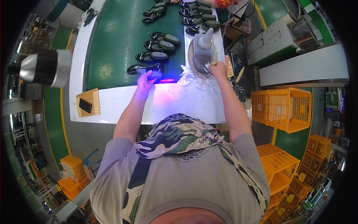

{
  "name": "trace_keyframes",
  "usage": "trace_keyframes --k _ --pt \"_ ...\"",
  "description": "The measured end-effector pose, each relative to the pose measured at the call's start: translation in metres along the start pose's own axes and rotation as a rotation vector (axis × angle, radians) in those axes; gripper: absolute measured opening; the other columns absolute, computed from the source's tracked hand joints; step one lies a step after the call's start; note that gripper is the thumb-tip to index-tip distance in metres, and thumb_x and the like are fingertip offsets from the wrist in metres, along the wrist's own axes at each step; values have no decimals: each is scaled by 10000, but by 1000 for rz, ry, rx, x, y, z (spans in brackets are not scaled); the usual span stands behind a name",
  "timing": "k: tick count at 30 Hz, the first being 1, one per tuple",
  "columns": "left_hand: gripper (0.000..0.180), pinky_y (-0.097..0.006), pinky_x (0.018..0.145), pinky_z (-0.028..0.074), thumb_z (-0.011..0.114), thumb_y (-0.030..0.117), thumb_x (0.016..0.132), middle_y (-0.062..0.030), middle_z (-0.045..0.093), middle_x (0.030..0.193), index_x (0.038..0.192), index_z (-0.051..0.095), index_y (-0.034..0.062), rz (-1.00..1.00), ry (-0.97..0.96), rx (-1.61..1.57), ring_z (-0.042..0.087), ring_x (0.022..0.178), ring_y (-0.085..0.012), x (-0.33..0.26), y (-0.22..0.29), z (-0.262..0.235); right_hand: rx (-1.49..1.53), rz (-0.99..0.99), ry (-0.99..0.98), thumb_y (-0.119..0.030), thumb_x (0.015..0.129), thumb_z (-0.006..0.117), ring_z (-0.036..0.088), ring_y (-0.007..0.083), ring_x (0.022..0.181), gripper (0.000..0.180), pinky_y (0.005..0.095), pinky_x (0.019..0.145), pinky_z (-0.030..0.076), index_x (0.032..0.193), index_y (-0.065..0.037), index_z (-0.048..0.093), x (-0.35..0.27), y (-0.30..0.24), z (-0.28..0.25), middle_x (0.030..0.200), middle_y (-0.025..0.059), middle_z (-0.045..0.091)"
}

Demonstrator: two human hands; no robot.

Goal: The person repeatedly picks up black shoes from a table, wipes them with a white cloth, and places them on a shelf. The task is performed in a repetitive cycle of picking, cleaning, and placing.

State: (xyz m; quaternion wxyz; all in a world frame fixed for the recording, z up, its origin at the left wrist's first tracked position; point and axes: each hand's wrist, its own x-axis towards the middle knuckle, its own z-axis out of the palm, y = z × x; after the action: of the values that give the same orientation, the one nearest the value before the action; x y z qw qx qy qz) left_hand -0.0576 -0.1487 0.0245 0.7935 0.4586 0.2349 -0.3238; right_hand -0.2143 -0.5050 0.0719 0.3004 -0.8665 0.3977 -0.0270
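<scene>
My left hand (144,79) reaches onto the green conveyor belt (112,44) and rests its fingers on the nearest black shoe sole (143,69), lit by violet light at the belt's end. My right hand (218,68) is closed around a small brush or cloth at the rim of a round dish (194,61) that holds a grey squeeze bottle (204,44). Further soles (160,45) lie in pairs up the belt.
A white table (123,106) carries a wooden tray with a black phone (85,105). Orange plastic crates (283,108) stack at the right. A metal lamp (43,68) hangs at the left. Another person's hands work at the top.
</scene>
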Motion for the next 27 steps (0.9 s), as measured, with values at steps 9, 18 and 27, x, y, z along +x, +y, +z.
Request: trace_keyframes --k 9,18,27 --pt "735 -389 1053 413 825 174 660 -67 570 1213 1284 459 45 679 -536 116 541 1175 -244 -159 78 29 1005 197 -242 -135 762 715 627 181 652 129 359 573 483 832 -66 631 -37 -20 -21 755 46 646" --pt "528 -393 859 535 764 40 684 -175 653 1115 1176 575 10 1735 -340 1096 658 1010 -341 -218 94 24 1418 -308 -582 18 747 734 574 144 621 190 280 557 484 810 -35 563 -127 -196 -51 754 51 598" --pt "525 -424 883 516 735 40 704 -174 649 1148 1200 565 23 1860 -292 1333 636 1053 -366 -268 107 34 1378 -456 -492 32 746 725 575 122 634 181 254 542 483 817 -19 566 -163 -241 -34 752 46 586"
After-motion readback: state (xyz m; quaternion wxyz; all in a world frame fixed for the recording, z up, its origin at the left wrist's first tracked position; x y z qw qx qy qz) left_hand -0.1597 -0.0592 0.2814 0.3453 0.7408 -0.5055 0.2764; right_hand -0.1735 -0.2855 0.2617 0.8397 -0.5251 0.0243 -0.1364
